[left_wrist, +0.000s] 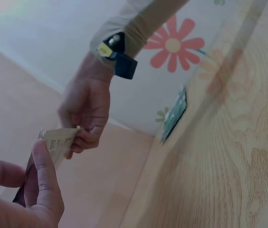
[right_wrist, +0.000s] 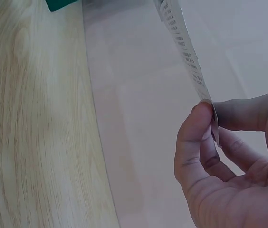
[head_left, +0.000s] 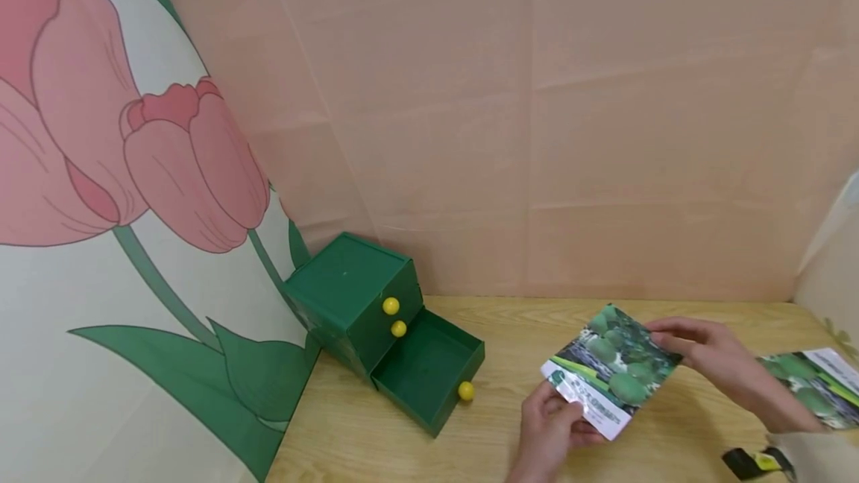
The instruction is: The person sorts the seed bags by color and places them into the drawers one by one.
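Observation:
A flat packet (head_left: 614,367) printed with round green fruit or leaves, with a white strip along its lower edge, is held up above the table between both hands. My left hand (head_left: 546,427) pinches its lower left edge, thumb on the printed front. At the upper right corner, my right hand (head_left: 721,364) pinches it between thumb and fingers. The right wrist view shows the packet (right_wrist: 186,57) nearly edge-on, its pale back bearing printed lines. In the left wrist view the packet (left_wrist: 60,142) spans the gap between the two hands.
A similar packet (head_left: 815,386) lies on the table at the right, partly behind the right forearm. Left of the hands stands a green drawer box (head_left: 349,282) with yellow round knobs; its lower drawer (head_left: 429,367) is pulled out. A pink-beige wall (head_left: 537,133) rises behind the table.

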Action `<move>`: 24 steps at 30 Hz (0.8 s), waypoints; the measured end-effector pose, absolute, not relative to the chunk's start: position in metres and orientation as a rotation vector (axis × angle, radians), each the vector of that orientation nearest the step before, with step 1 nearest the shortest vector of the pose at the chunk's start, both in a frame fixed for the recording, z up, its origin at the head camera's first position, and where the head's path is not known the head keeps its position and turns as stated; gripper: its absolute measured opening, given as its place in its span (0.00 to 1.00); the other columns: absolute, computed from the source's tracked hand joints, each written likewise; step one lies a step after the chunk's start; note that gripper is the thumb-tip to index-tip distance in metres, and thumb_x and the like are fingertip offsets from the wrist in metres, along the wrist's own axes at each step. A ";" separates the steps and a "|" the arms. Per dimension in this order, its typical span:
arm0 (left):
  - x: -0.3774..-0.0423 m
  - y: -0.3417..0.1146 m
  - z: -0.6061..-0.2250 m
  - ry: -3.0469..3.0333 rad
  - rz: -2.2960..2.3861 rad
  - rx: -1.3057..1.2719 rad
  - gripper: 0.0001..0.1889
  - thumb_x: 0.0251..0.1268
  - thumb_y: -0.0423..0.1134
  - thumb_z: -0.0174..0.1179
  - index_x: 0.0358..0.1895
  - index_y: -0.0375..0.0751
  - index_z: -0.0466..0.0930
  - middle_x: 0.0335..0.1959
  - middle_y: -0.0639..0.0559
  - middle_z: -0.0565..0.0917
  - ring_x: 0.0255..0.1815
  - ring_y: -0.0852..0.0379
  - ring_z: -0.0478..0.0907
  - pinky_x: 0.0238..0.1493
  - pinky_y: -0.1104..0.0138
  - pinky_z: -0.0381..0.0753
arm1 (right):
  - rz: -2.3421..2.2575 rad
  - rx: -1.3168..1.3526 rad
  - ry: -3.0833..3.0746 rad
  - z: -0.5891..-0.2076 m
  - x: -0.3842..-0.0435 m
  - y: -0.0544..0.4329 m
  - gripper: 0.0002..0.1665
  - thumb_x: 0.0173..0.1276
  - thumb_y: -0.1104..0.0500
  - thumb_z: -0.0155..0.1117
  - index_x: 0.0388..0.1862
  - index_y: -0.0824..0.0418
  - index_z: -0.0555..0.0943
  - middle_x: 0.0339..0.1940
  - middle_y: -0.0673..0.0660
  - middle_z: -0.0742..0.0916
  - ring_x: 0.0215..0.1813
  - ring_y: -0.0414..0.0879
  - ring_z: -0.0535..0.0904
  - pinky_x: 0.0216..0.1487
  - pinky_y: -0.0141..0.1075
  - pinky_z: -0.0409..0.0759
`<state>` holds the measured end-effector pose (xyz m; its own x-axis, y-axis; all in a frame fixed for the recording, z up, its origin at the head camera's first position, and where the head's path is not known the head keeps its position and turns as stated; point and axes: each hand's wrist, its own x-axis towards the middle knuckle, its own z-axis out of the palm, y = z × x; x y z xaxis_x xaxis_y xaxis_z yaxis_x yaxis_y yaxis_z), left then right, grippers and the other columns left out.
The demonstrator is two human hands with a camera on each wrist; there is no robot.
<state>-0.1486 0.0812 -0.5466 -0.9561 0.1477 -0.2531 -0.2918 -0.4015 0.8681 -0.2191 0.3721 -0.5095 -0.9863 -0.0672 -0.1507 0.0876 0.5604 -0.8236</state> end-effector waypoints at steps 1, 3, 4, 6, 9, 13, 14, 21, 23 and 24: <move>-0.149 0.081 -0.547 1.547 2.422 -0.204 0.17 0.63 0.21 0.59 0.51 0.39 0.85 0.37 0.40 0.89 0.27 0.50 0.88 0.30 0.62 0.93 | -1.404 0.018 2.631 -0.509 -0.219 0.371 0.32 0.83 0.40 0.59 0.71 0.62 0.81 0.71 0.63 0.82 0.54 0.29 0.77 0.54 0.45 0.84; -0.149 0.079 -0.546 1.557 2.415 -0.222 0.17 0.63 0.22 0.60 0.52 0.40 0.85 0.37 0.40 0.89 0.28 0.50 0.88 0.31 0.61 0.93 | -1.413 0.017 2.631 -0.509 -0.220 0.367 0.32 0.83 0.41 0.59 0.71 0.63 0.81 0.70 0.62 0.83 0.52 0.28 0.77 0.53 0.44 0.84; -0.149 0.078 -0.546 1.560 2.408 -0.235 0.17 0.64 0.22 0.60 0.52 0.40 0.85 0.37 0.40 0.89 0.28 0.50 0.88 0.31 0.61 0.93 | -1.416 0.013 2.629 -0.509 -0.220 0.366 0.32 0.83 0.41 0.59 0.71 0.63 0.81 0.70 0.63 0.82 0.53 0.28 0.77 0.53 0.44 0.84; -0.149 0.076 -0.545 1.568 2.392 -0.254 0.17 0.65 0.22 0.60 0.53 0.41 0.85 0.38 0.40 0.89 0.29 0.49 0.88 0.33 0.60 0.94 | -1.424 0.012 2.614 -0.508 -0.220 0.363 0.32 0.83 0.41 0.59 0.72 0.63 0.80 0.71 0.64 0.82 0.53 0.30 0.77 0.54 0.45 0.84; -0.148 0.073 -0.542 1.574 2.374 -0.278 0.17 0.66 0.23 0.60 0.53 0.42 0.85 0.39 0.40 0.89 0.31 0.48 0.89 0.35 0.58 0.94 | -1.448 0.012 2.589 -0.506 -0.220 0.360 0.33 0.84 0.41 0.59 0.72 0.64 0.80 0.71 0.66 0.81 0.54 0.33 0.79 0.55 0.45 0.85; -0.148 0.069 -0.537 1.572 2.370 -0.287 0.17 0.66 0.23 0.60 0.54 0.42 0.85 0.40 0.40 0.90 0.32 0.48 0.89 0.35 0.57 0.94 | -1.487 0.005 2.566 -0.504 -0.221 0.355 0.33 0.84 0.42 0.59 0.72 0.65 0.79 0.69 0.63 0.83 0.52 0.33 0.82 0.52 0.39 0.86; -0.148 0.068 -0.535 1.571 2.371 -0.291 0.17 0.67 0.23 0.60 0.54 0.42 0.85 0.40 0.40 0.90 0.32 0.48 0.89 0.36 0.58 0.94 | -1.498 0.001 2.562 -0.503 -0.222 0.354 0.33 0.84 0.42 0.60 0.72 0.66 0.79 0.68 0.63 0.84 0.52 0.33 0.82 0.51 0.37 0.87; -0.148 0.059 -0.529 1.571 2.393 -0.296 0.15 0.69 0.25 0.61 0.55 0.42 0.84 0.41 0.41 0.89 0.34 0.47 0.90 0.36 0.58 0.94 | -1.480 -0.013 2.589 -0.493 -0.221 0.344 0.36 0.83 0.40 0.60 0.74 0.66 0.78 0.70 0.67 0.82 0.52 0.34 0.83 0.48 0.32 0.86; -0.149 0.057 -0.528 1.581 2.396 -0.292 0.14 0.70 0.25 0.61 0.55 0.42 0.84 0.42 0.41 0.89 0.34 0.47 0.90 0.36 0.58 0.94 | -1.498 -0.016 2.578 -0.492 -0.221 0.342 0.37 0.83 0.40 0.60 0.75 0.66 0.77 0.69 0.67 0.83 0.52 0.36 0.84 0.47 0.32 0.87; -0.149 0.055 -0.528 1.589 2.398 -0.281 0.14 0.70 0.25 0.61 0.55 0.41 0.84 0.42 0.41 0.89 0.34 0.47 0.90 0.37 0.58 0.94 | -1.515 -0.021 2.569 -0.492 -0.221 0.341 0.37 0.83 0.41 0.60 0.75 0.67 0.76 0.68 0.66 0.84 0.51 0.36 0.85 0.47 0.32 0.87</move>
<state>-0.1490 0.0553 -0.5276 -0.9499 0.1013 -0.2956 -0.3117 -0.3736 0.8737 -0.2209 0.3406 -0.4916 -0.9873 -0.0927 -0.1292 0.0682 0.4873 -0.8705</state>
